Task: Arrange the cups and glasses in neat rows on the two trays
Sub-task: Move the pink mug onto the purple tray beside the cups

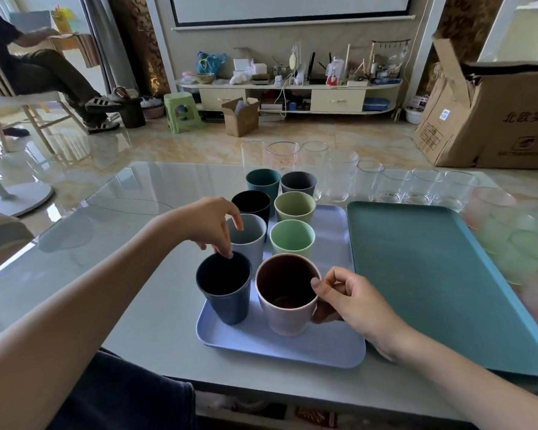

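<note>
Cups stand in two short rows on the lilac tray (pixel 280 349), which lies on the counter (pixel 137 290) just beside the teal tray (pixel 432 274); the teal one carries nothing yet. The right hand (pixel 351 302) grasps the pink cup (pixel 284 301) at the near end of the right row, thumb over the rim and fingers curled around the side. The left hand (pixel 212 225) pinches with its fingertips the far rim of the navy cup (pixel 225 290) at the near end of the left row. Both cups sit close to the near edge of the tray, and I think this is the first risk: a small pull toward the person can bring one over the raised lip and tip it. The navy cup is held only at one point of its rim, so a push there may tilt it against the grey cup (pixel 249 237) behind, which stands just beside it. The cups are tall and look light, so one that falls may knock its neighbours in the row. The clear glasses (pixel 395 187) wait in a line behind the trays, and the tinted glasses (pixel 516 237) crowd together at the right of the teal tray, some near the counter edge. A forearm that reaches across for them could sweep one off, and glass would probably break on the tiled floor (pixel 199 141).
</note>
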`<control>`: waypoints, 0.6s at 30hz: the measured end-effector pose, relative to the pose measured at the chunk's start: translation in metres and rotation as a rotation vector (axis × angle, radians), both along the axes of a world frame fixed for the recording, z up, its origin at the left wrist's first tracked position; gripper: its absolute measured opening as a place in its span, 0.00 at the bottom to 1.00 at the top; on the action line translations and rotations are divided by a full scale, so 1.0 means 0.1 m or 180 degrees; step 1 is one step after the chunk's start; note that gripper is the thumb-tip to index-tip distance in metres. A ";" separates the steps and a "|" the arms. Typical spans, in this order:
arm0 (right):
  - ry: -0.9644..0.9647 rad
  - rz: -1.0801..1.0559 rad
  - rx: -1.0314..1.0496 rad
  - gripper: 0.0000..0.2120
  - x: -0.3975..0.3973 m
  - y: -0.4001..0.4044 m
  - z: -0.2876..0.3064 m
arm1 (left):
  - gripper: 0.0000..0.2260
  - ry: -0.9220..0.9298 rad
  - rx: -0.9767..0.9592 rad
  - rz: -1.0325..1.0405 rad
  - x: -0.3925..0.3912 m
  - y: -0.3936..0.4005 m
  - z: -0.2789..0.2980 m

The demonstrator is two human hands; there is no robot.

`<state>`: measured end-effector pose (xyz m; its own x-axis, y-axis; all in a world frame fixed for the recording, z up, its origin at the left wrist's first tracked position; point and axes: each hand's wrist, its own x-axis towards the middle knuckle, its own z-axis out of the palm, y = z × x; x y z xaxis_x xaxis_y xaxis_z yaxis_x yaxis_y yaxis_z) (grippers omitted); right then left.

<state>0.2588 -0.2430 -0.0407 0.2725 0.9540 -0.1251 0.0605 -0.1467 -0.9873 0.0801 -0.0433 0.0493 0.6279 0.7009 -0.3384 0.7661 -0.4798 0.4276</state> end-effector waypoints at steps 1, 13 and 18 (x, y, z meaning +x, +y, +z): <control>-0.0032 0.0023 -0.0032 0.13 -0.02 -0.01 0.00 | 0.20 -0.0018 0.0058 -0.0049 0.00 0.00 -0.01; -0.0125 -0.0043 -0.0157 0.15 -0.07 -0.04 0.02 | 0.14 -0.0196 0.0365 -0.0257 0.04 -0.01 -0.07; -0.0119 -0.0072 -0.0224 0.15 -0.04 -0.02 0.04 | 0.14 -0.0166 0.0356 -0.0284 0.03 -0.02 -0.06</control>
<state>0.2546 -0.2453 -0.0368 0.2997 0.9367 -0.1809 0.0931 -0.2174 -0.9716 0.0831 -0.0453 0.0431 0.7041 0.6729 -0.2267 0.6964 -0.5920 0.4057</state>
